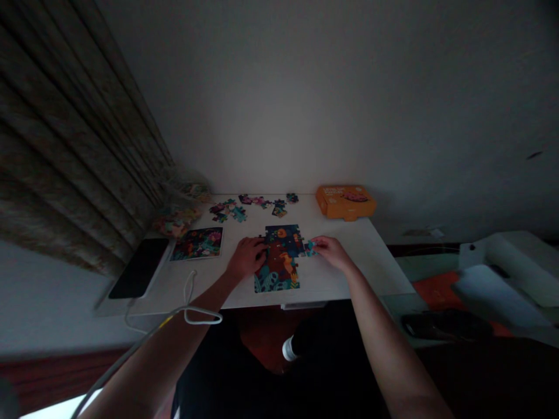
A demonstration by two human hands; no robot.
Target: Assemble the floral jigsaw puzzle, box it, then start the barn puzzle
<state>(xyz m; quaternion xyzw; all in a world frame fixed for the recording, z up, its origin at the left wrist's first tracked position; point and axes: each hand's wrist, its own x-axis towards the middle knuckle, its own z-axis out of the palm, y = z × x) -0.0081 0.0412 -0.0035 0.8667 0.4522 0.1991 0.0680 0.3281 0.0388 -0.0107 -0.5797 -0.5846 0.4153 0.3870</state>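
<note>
A partly joined jigsaw puzzle (282,256) in dark blue, brown and teal lies on the white table before me. My left hand (248,257) rests at its left edge, thumb and fingers apart, with the fingertips on the border pieces. On the other side, my right hand (331,252) pinches a teal and dark puzzle piece (310,248) close to the puzzle's right edge. Whether that piece touches the joined part I cannot tell. Several loose puzzle pieces (229,210) are scattered at the back of the table.
An orange puzzle box (346,202) stands at the back right, against the wall. To the left are a picture card (197,243), a dark-screened phone or tablet (140,267) and a crumpled clear plastic bag (177,218). A pale cable (188,308) crosses near my left forearm.
</note>
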